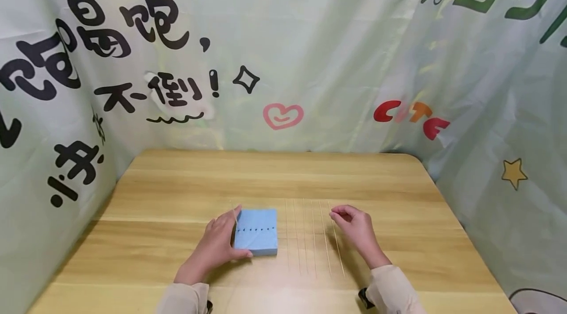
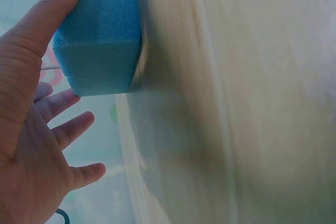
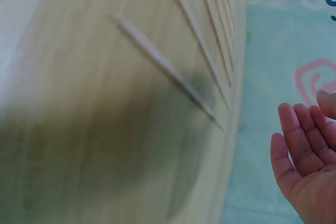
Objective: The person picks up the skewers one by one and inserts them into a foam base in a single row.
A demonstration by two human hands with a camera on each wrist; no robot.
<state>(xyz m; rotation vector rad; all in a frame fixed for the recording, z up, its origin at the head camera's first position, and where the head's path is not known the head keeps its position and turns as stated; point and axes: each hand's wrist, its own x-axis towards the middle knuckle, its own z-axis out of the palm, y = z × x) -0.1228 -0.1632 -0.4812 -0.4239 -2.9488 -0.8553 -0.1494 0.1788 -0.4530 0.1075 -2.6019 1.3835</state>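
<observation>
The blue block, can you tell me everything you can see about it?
The blue block is thick and boxy, with a squarish top and flat sides. It looks like foam. A row of small dark dots, maybe holes, runs across the top. A thin, pale stick pokes up from it near the left edge. The block lies flat on the table. The left hand holds its left end, thumb at the near side.

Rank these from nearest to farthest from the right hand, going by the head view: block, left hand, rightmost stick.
1. Rightmost stick: just left of the right hand.
2. Block: farther left, past the other sticks.
3. Left hand: at the block's left side.
</observation>
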